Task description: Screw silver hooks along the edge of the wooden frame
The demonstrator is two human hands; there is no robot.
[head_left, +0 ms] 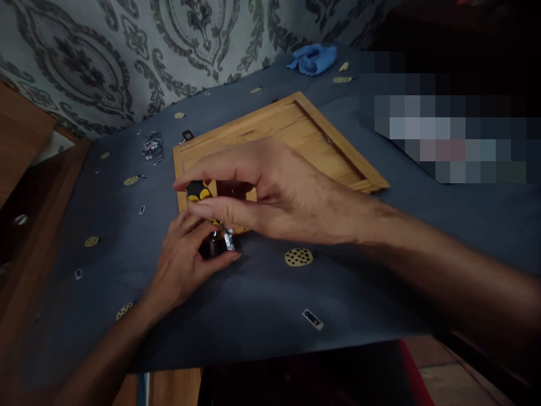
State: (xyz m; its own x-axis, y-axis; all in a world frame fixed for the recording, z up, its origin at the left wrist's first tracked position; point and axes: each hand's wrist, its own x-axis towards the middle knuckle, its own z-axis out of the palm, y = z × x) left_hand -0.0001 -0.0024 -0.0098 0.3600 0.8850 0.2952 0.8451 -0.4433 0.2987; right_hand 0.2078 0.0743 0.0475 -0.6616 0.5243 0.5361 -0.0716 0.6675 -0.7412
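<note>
My right hand [279, 192] is closed around the short black and yellow handle of a screwdriver [199, 192], thumb below and fingers above. Its shaft is mostly hidden. Beneath it, my left hand [186, 254] curls at the near-left corner of a framed wooden panel [236, 131]. Between the left thumb and fingers is a shiny metal hinge [229, 240], which sits against the panel's near edge. The panel lies flat on the blue patterned cloth [253, 293].
A small heap of metal hardware [153, 148] lies left of the panel. A dark clip-like piece [187, 136] is at the panel's far-left edge. Farther back rests a crumpled blue cloth [315, 59]. Wooden furniture [42, 237] borders the left side; a pixelated area covers the upper right.
</note>
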